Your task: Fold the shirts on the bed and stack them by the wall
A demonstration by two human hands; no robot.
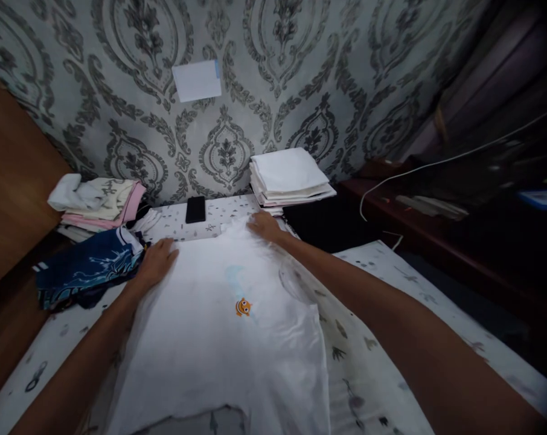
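Note:
A white shirt [210, 350] with a small orange cartoon figure [243, 307] and a pale blue print lies spread before me. Its fabric is slightly wrinkled on the right side. My left hand [158, 261] rests on its far left edge, fingers laid out against the cloth. At the far edge near the bunched collar, my right hand [264, 227] has its fingers bent onto the fabric, gripping it. Both forearms reach forward along the sides of the shirt.
Beside my left hand lies a dark blue patterned garment [87, 269], with a folded clothes pile [105, 202] behind it. A black phone [195, 209], a stack of folded white cloths [291, 172] and a black cloth [332, 223] are along the wall. A white cable [418, 173] hangs right.

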